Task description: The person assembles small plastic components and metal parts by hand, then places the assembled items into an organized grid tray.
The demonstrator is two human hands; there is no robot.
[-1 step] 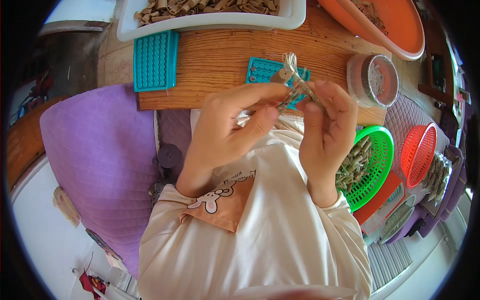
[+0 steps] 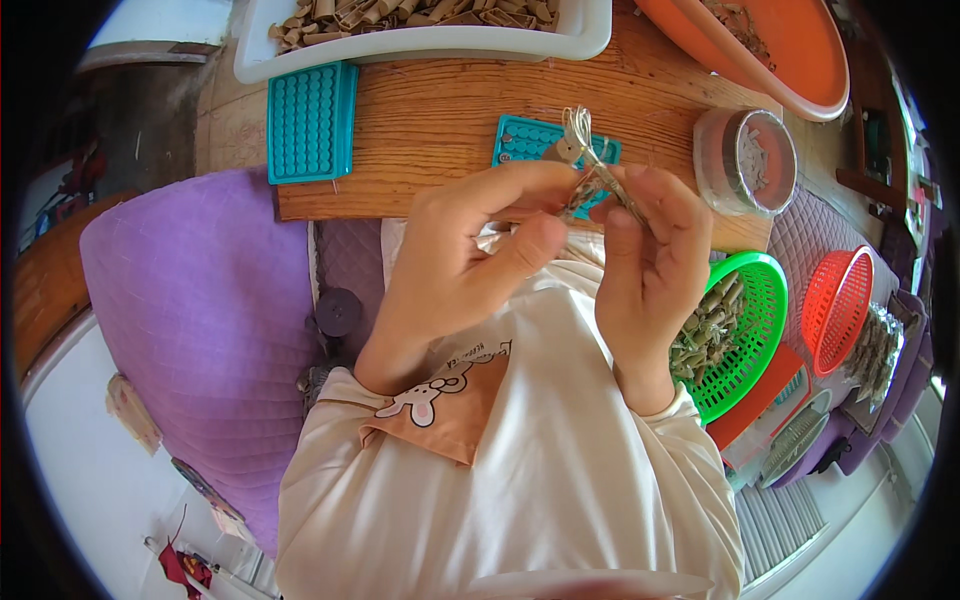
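Fingers pinched, my left hand (image 2: 460, 255) and my right hand (image 2: 655, 270) come close together above the table's near edge. Between them they grip a looped pale cord (image 2: 578, 122), its bend standing up and its two sides running down into my fingertips. A small tan tube-like piece (image 2: 566, 150) shows beside the cord; whether it is tied to it I cannot tell. Darker twisted strands near my left fingertips are partly hidden. Just behind my hands lies a teal tray (image 2: 528, 130) with round cells, a few small dark bits at its left side.
A white bin (image 2: 430, 42) of tan curved pieces stands at the back, with another teal tray (image 2: 310, 125) before it. To the right are an orange basin (image 2: 800, 80), a clear tub (image 2: 712, 165), a green basket (image 2: 768, 320) of greenish pieces and a red basket (image 2: 835, 310).
My hands have shifted very slightly, and the cord's loop leans a little differently. Both hands keep their grip.
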